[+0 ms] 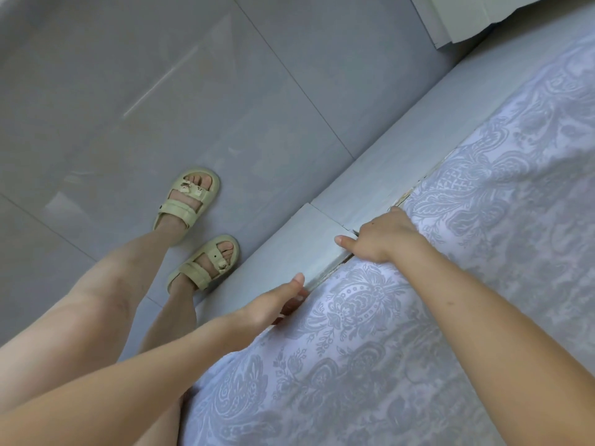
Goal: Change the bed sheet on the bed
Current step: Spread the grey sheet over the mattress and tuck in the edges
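A pale sheet with a grey floral pattern (450, 268) covers the bed on the right side of the view. Its edge runs along the light wooden bed frame (351, 194). My left hand (277, 304) is at that edge, fingers pushed down between sheet and frame, thumb resting on the frame. My right hand (383, 236) is a little further along the same edge, fingers hidden in the gap under the sheet, thumb stretched out over the frame. Whether the hidden fingers grip cloth I cannot tell.
Grey tiled floor (161, 91) fills the left. My feet in beige sandals (193, 201) stand close beside the frame. A white piece of furniture (450, 17) stands at the top right by the bed's far end.
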